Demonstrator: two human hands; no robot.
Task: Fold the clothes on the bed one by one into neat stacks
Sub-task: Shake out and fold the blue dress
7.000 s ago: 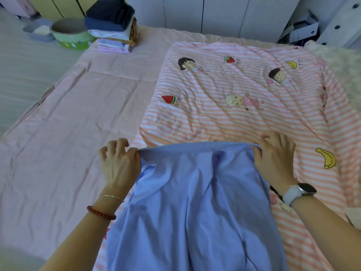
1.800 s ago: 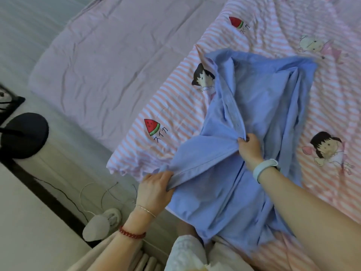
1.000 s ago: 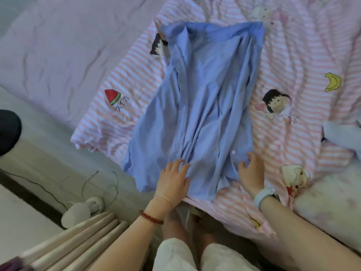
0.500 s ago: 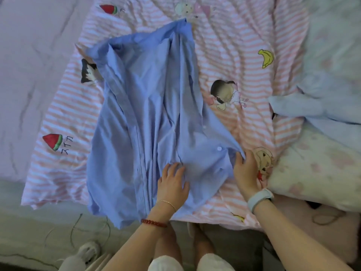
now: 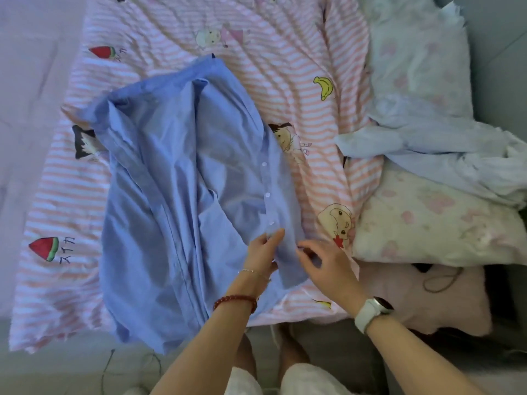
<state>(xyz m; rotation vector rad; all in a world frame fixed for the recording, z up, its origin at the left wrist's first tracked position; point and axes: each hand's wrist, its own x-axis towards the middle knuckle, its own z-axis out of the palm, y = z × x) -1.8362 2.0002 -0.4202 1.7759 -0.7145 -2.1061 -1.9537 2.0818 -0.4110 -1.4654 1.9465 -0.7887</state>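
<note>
Red bead bracelet [image 5: 235,299], thin chain [image 5: 247,271]; white watch [image 5: 370,310]; seemingly white shorts [image 5: 302,379].

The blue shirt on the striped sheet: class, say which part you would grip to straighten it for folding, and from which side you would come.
Probably grip the blue shirt by its button placket, near the hem at the bed's near edge. That edge is a straight, stiff band running up the shirt, and both the left hand and right hand are already there, coming from the person's side.

Your left hand [image 5: 263,252] now sits at the button edge of the blue shirt [image 5: 182,201], right beside your right hand [image 5: 325,266], and that edge lies flatter than a moment ago.
</note>
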